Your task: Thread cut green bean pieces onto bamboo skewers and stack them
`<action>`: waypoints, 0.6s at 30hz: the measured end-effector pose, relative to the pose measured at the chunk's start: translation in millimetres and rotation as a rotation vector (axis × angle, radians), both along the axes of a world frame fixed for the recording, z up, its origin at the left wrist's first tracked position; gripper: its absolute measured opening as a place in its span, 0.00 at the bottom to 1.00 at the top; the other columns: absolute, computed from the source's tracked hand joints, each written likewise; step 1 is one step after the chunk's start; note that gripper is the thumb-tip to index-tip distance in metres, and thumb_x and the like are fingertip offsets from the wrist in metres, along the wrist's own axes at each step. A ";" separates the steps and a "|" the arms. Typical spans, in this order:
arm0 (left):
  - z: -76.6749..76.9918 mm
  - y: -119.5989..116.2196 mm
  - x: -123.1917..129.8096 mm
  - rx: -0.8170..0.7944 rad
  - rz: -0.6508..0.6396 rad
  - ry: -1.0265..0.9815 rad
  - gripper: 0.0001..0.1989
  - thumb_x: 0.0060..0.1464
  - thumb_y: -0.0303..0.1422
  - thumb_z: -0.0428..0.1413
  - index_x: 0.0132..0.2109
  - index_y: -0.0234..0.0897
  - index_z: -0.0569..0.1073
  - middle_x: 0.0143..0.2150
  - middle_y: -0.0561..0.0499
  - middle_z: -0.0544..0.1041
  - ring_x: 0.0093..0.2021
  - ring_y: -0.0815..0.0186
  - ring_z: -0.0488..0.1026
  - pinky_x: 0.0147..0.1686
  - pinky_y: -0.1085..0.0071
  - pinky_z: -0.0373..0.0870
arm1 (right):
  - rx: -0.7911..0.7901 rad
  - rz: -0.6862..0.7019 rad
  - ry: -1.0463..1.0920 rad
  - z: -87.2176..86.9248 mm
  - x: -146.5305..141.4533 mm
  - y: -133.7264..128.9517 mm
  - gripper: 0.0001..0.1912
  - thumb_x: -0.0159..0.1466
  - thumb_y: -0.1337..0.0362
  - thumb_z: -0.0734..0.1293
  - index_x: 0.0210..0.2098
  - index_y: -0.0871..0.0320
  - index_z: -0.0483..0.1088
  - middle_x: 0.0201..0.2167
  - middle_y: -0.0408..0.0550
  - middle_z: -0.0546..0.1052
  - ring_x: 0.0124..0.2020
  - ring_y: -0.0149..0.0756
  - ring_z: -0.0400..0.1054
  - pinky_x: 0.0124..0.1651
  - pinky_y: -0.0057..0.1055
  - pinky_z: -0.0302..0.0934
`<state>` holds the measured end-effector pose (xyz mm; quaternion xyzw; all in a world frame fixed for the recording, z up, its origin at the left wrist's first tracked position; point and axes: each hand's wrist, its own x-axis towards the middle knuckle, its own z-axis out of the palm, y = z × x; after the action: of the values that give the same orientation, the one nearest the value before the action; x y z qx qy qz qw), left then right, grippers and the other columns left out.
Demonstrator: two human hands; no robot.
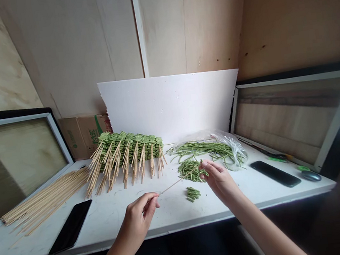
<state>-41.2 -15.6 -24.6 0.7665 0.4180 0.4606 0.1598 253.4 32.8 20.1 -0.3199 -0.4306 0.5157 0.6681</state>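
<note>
A thin wooden skewer [173, 185] slants between my two hands above the white table. My left hand [141, 211] pinches its lower left end. At its upper right end my right hand [217, 177] closes its fingertips on a small green bean piece. Behind and beside the right hand lies a pile of cut green beans [189, 170], and a smaller group of cut pieces [193, 194] sits nearer the front edge. A large stack of skewered green beans [128, 147] stands at the back left, its sticks pointing forward.
Loose skewers [45, 197] and a dark phone [71, 226] lie left. Long beans [204, 148] in a plastic bag [238, 147] are at the back right, near another phone [275, 173] and a mouse [311, 175]. A white board [171, 106] stands behind.
</note>
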 end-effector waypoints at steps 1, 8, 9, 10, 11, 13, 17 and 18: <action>-0.5 -0.1 0.0 -0.017 -0.002 -0.003 0.11 0.70 0.37 0.51 0.48 0.39 0.76 0.36 0.50 0.80 0.34 0.66 0.78 0.35 0.74 0.74 | 0.008 -0.006 -0.003 -0.2 -1.1 -0.6 0.14 0.53 0.52 0.81 0.31 0.54 0.81 0.33 0.47 0.74 0.37 0.38 0.65 0.32 0.30 0.60; 0.5 0.8 -1.8 -0.130 -0.040 -0.044 0.14 0.70 0.40 0.50 0.46 0.37 0.76 0.32 0.50 0.76 0.32 0.66 0.73 0.33 0.73 0.69 | 0.020 -0.051 -0.032 -5.3 -6.7 -1.7 0.14 0.52 0.52 0.81 0.31 0.53 0.81 0.33 0.47 0.75 0.32 0.35 0.62 0.34 0.32 0.59; 1.3 0.8 -1.8 -0.146 -0.048 -0.048 0.14 0.70 0.41 0.50 0.46 0.37 0.76 0.32 0.50 0.75 0.32 0.66 0.73 0.34 0.73 0.69 | 0.023 -0.051 -0.034 -6.3 -7.0 -1.6 0.14 0.53 0.52 0.81 0.32 0.54 0.82 0.33 0.46 0.75 0.32 0.34 0.62 0.35 0.32 0.59; 2.0 0.8 -1.7 -0.163 -0.054 -0.054 0.15 0.70 0.41 0.50 0.45 0.37 0.76 0.31 0.51 0.74 0.32 0.66 0.73 0.34 0.73 0.69 | 0.027 -0.049 -0.037 -7.3 -7.2 -1.5 0.14 0.53 0.52 0.81 0.32 0.54 0.82 0.32 0.46 0.75 0.32 0.34 0.61 0.35 0.32 0.59; 2.4 0.7 -1.6 -0.182 -0.061 -0.059 0.15 0.70 0.41 0.50 0.45 0.37 0.76 0.31 0.51 0.73 0.32 0.66 0.72 0.35 0.72 0.69 | 0.029 -0.046 -0.043 -8.3 -7.4 -1.4 0.13 0.53 0.53 0.81 0.32 0.54 0.82 0.32 0.46 0.75 0.32 0.34 0.61 0.36 0.32 0.59; 2.4 0.6 -1.2 -0.218 -0.075 -0.070 0.16 0.70 0.42 0.50 0.45 0.37 0.77 0.31 0.51 0.73 0.32 0.66 0.72 0.36 0.72 0.70 | 0.040 -0.038 -0.061 -10.2 -7.3 -1.4 0.13 0.55 0.53 0.80 0.32 0.53 0.82 0.31 0.45 0.75 0.32 0.34 0.61 0.37 0.33 0.58; 0.3 0.9 -1.4 -0.276 -0.095 -0.089 0.17 0.70 0.44 0.50 0.44 0.37 0.77 0.30 0.52 0.73 0.34 0.65 0.74 0.40 0.71 0.72 | 0.070 0.001 -0.112 -11.8 -6.0 -2.2 0.11 0.57 0.54 0.80 0.32 0.53 0.81 0.33 0.45 0.74 0.33 0.34 0.61 0.39 0.33 0.57; 0.1 1.1 -1.7 -0.286 -0.101 -0.093 0.17 0.70 0.44 0.50 0.43 0.37 0.77 0.30 0.52 0.73 0.36 0.64 0.75 0.42 0.71 0.73 | 0.077 0.010 -0.127 -11.6 -5.2 -2.5 0.11 0.57 0.54 0.79 0.32 0.53 0.81 0.33 0.44 0.75 0.33 0.34 0.61 0.39 0.33 0.57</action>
<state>-43.0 -14.5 -24.5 0.7338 0.4325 0.4228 0.3093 248.2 30.3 8.6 -0.3236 -0.4932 0.4807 0.6488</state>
